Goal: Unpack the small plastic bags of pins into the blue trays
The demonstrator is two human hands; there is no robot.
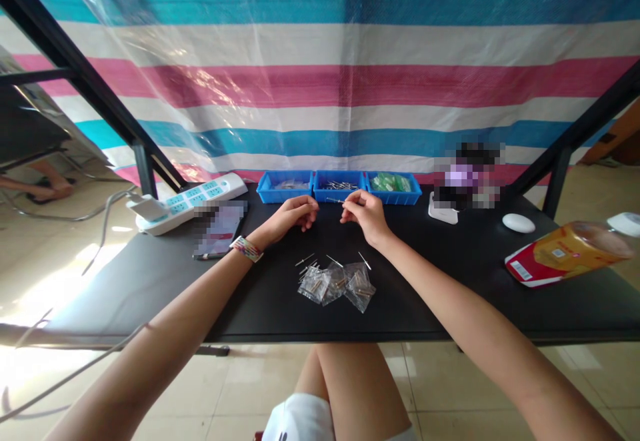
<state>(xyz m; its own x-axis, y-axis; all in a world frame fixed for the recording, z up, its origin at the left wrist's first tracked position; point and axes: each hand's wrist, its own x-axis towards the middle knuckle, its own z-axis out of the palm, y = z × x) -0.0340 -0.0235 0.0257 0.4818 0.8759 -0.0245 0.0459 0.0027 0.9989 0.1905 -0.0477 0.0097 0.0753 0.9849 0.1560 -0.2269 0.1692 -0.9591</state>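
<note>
My right hand pinches a blind rivet, a thin metal pin that points left in front of the middle blue bin. That bin holds a heap of similar metal pins. Across from it, my left hand is curled closed near the left blue bin; whatever its fingers hold, if anything, is hidden. Several loose rivets lie on the black table between my forearms. Just below them are three small clear plastic bags with brownish metal pieces inside.
The right blue bin contains green packets. At left lie a power strip with a plugged-in adapter and a phone. A white oval object, a lying bottle and a blurred item stand right. Striped sheeting hangs behind.
</note>
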